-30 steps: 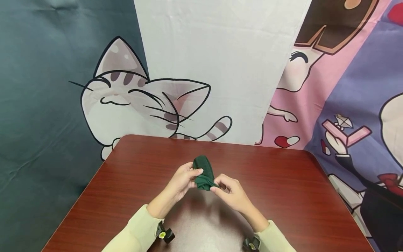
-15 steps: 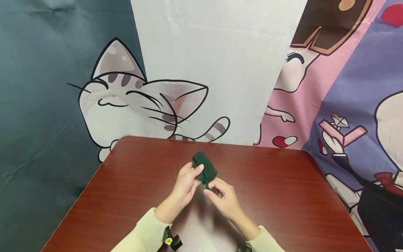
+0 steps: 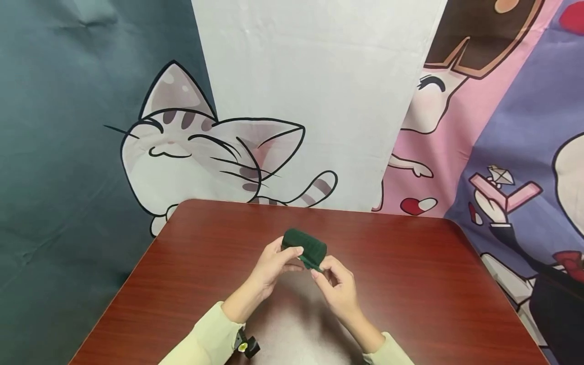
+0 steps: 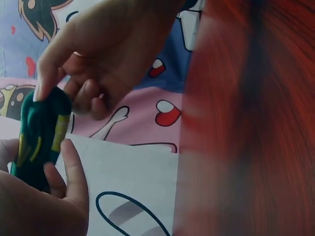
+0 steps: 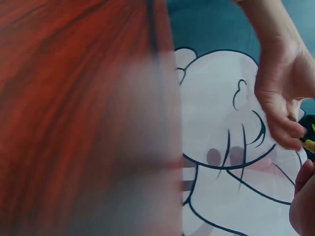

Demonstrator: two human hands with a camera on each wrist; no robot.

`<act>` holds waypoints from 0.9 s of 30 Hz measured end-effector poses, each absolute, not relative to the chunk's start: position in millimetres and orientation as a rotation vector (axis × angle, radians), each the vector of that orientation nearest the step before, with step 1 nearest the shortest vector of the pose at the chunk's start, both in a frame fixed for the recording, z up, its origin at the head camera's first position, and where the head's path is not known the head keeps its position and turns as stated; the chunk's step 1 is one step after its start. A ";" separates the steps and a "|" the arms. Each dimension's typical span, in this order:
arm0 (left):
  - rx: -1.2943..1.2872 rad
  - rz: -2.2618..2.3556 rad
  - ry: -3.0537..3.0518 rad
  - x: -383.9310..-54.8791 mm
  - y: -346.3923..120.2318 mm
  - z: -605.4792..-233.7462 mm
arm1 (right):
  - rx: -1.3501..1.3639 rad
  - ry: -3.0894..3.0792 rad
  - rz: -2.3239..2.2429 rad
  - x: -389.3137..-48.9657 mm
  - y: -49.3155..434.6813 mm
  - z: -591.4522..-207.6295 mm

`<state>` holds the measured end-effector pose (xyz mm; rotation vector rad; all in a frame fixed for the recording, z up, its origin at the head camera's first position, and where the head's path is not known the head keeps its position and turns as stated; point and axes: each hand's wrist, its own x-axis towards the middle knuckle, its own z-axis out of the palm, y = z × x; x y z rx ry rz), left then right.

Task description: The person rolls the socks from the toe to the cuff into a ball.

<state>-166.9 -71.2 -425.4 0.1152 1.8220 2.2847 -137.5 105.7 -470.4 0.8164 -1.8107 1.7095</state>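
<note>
A small dark green rolled cloth (image 3: 306,245), sock-like, is held above the table between both hands. Yellow marks show on the cloth (image 4: 43,118) in the left wrist view. My left hand (image 3: 270,267) grips its left end, thumb across the near side and fingers underneath. At the lower right edge, the thumb and fingertips of my right hand (image 3: 338,288) pinch a flap. The right wrist view catches only a sliver of the cloth (image 5: 310,145) at its right border, between my left hand (image 5: 280,88) and right hand (image 5: 304,201).
The reddish-brown wooden table (image 3: 191,284) spans the space below the hands. Behind it hangs a printed backdrop (image 3: 319,76) with a cartoon cat and figures. A small black device (image 3: 246,345) is strapped at the left sleeve.
The cloth has turned from upright to lying more crosswise, its right end swinging rightward. The loose bunched fabric at its lower end now shows as a small flap. Both hands keep hold.
</note>
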 end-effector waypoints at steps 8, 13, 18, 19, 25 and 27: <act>0.127 2.455 1.720 -163.3 -59.1 -422.0 | 0.699 -1.731 1.396 -141.8 101.8 -465.7; 0.098 2.570 1.702 -162.8 -52.7 -420.2 | 0.625 -1.710 1.127 -144.8 96.1 -463.7; 0.083 2.599 1.700 -161.7 -50.7 -420.6 | 0.542 -1.767 1.008 -142.9 89.7 -462.2; 0.083 2.601 1.703 -161.5 -50.6 -420.9 | 0.527 -1.776 0.998 -143.0 89.1 -462.1; 0.096 2.647 1.668 -159.2 -48.4 -421.2 | 0.421 -1.795 1.016 -148.6 89.7 -463.5; 0.097 2.661 1.664 -158.2 -46.9 -421.4 | 0.404 -1.804 1.018 -149.8 90.0 -464.1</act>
